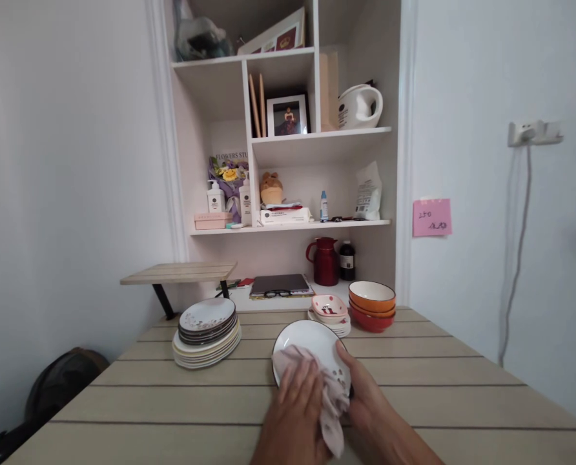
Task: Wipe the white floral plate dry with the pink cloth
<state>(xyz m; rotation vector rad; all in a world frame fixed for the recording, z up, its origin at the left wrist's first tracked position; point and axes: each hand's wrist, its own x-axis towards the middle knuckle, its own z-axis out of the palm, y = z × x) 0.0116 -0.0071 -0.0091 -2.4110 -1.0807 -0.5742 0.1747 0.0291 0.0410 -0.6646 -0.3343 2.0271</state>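
The cloth [334, 399] lies between left hand [295, 403] and plate [312, 333].

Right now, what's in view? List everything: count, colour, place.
plate: one, white, in hand
cloth: one, pinkish, on plate
plate stack: one, mostly white, table left
dish stack: one, pink and white, behind plate
bowls: three, orange/red, table right
table: one, beige, foreground
riser: one, beige, back left
flask: one, red, beneath shelves
bottle: one, black, beside flask
glasses: one pair, dark, beneath shelves
shelving: one, white, back wall
shelf items: many, mixed colours, shelving
note: one, pink, right wall
left hand: one, on cloth
right hand: one, on plate
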